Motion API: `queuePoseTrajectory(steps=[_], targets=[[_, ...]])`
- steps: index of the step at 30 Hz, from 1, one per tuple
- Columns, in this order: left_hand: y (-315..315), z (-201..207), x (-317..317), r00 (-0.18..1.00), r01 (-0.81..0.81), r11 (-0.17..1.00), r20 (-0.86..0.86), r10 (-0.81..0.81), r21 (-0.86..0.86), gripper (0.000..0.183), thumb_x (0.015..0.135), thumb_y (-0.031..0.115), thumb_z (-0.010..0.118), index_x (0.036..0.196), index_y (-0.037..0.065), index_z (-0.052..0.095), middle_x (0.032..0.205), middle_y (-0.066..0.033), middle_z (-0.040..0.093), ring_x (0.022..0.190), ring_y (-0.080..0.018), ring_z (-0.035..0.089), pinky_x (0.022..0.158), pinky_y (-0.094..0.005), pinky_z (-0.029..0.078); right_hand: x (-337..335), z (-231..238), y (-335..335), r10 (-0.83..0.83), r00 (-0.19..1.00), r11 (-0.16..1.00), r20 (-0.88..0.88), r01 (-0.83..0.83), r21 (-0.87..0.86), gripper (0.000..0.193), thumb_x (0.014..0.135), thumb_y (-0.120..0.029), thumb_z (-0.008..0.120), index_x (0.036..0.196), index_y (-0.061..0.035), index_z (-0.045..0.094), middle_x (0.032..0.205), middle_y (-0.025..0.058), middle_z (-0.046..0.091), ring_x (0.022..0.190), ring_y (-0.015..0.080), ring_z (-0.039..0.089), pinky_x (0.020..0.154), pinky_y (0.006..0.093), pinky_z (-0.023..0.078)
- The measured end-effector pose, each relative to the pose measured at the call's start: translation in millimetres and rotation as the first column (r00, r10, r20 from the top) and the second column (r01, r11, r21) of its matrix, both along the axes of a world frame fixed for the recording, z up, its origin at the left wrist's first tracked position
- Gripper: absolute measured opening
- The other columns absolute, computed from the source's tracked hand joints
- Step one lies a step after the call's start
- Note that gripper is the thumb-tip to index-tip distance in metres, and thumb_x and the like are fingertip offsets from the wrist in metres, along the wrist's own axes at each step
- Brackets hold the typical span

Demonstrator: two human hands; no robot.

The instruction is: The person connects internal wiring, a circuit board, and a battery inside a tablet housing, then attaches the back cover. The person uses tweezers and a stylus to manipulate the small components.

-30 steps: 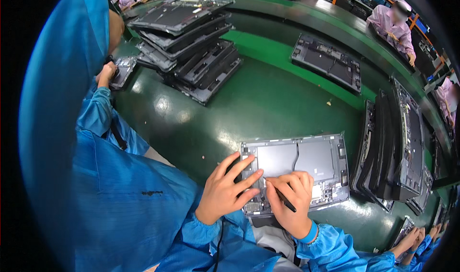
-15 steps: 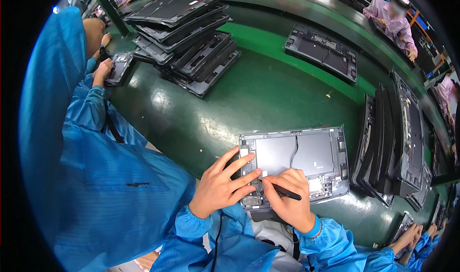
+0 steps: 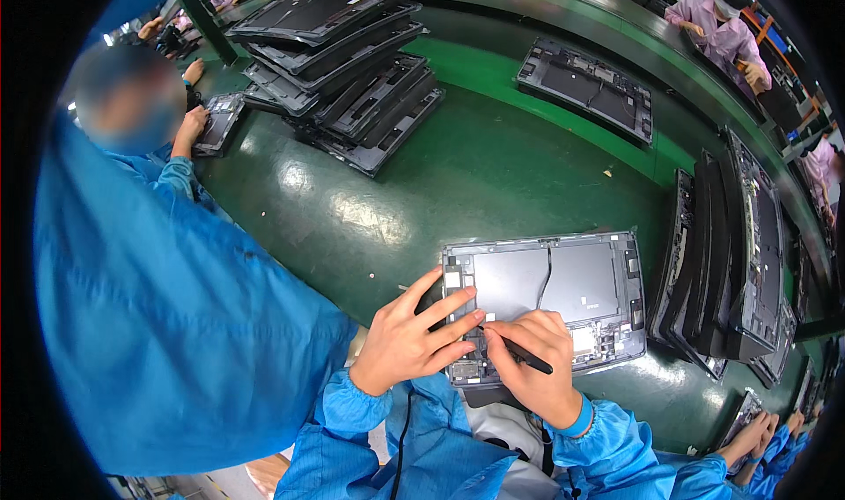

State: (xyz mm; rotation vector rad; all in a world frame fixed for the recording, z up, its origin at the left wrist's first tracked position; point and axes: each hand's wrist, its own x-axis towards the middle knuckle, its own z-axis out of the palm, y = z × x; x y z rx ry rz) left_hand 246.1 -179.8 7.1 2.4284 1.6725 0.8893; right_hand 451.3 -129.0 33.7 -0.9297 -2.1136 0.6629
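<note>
An opened tablet (image 3: 563,280) lies in front of me, its grey battery, a black cable and circuit parts exposed. Over its left edge my left hand (image 3: 409,341) rests with fingers spread, the fingertips touching the frame. My right hand (image 3: 537,359) pinches a slim black pen-shaped tool (image 3: 530,357) above the lower left part of the tablet. The tool's tip points at the small parts beside my left fingertips; whether it touches them I cannot tell.
Opened tablets form a tall uneven stack (image 3: 343,77) at the far left. More stand leaning in a row (image 3: 713,262) at the right. One tablet (image 3: 585,91) lies on the green bench (image 3: 352,209) at the back. A person in blue (image 3: 176,324) is close on my left.
The person in blue on my left has leaned, and their head now shows. The view has shifted slightly. My hands and the tool stay at nearly the same spot on the tablet.
</note>
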Motion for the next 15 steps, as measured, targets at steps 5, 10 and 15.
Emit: queuePoseTrajectory(steps=[5,10,15], targets=[[1.4,-2.9,-0.3,1.0,0.001,1.0,-0.005,-0.001,0.029,0.035,0.086,0.039,0.076,0.12,0.027,0.076,0.137,0.0031,0.065,0.129,-0.0375,0.058,0.086,-0.042,0.062,0.6,2.4,0.3,0.011,1.0,1.0,0.025,-0.012,0.023,0.01,0.078,-0.005,0.079,0.087,-0.0067,0.074,0.071,0.0021,0.064,0.068,0.0215,0.059,0.068,0.035,0.043],[-0.4,-3.6,1.2,1.0,-0.01,1.0,0.001,0.01,0.008,0.036,0.087,0.038,0.076,0.121,0.027,0.076,0.138,0.0023,0.064,0.13,-0.0377,0.057,0.087,-0.0419,0.062,3.3,2.6,-2.4,0.026,0.999,1.0,0.027,-0.026,0.011,0.011,0.076,-0.005,0.079,0.086,-0.0066,0.074,0.07,0.002,0.062,0.069,0.0224,0.058,0.069,0.0357,0.044],[-7.8,-5.4,4.7,0.998,-0.012,1.0,0.068,0.014,-0.021,0.037,0.086,0.035,0.077,0.122,0.024,0.076,0.139,0.0005,0.064,0.132,-0.039,0.056,0.093,-0.0443,0.06,5.1,-3.5,-5.1,0.004,1.0,1.0,0.016,-0.004,0.009,0.011,0.076,-0.004,0.079,0.085,-0.0068,0.073,0.07,0.0025,0.06,0.071,0.0232,0.058,0.07,0.0366,0.045]])
